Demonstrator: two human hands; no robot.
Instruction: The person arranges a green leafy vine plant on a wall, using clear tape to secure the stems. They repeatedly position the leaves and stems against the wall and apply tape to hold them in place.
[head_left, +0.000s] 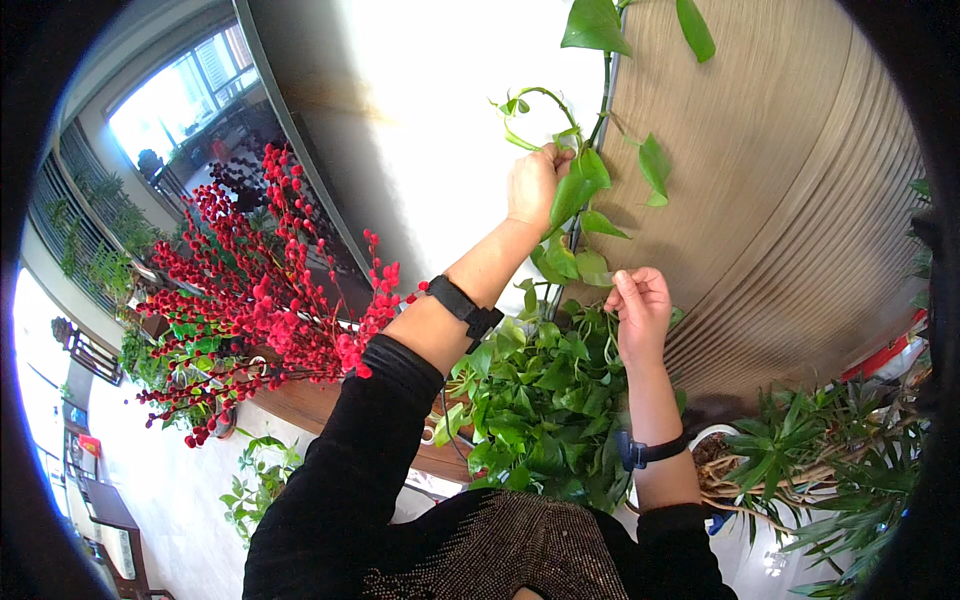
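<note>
A long pothos vine (603, 105) climbs the seam between the white wall and a wood-grain panel. High on the vine, my left hand (534, 187) has its fingers closed around a thin curling shoot (564, 142); the fingertips are partly hidden by leaves. Lower down, my right hand (642, 311) pinches the edge of a pale green leaf (592, 266) between thumb and forefinger. Just above that leaf hangs another with a yellowed patch (559, 259). Beneath both hands spreads the dense pothos foliage (547, 397), which hides its pot.
Red berry-like branches (285, 307) fan out at left before a dark glossy screen (315, 217). A wooden cabinet top (300, 405) runs below them. At lower right, a white pot (712, 435) holds a long-leaved plant (795, 435). The wood-grain panel (720, 165) turns ribbed farther right.
</note>
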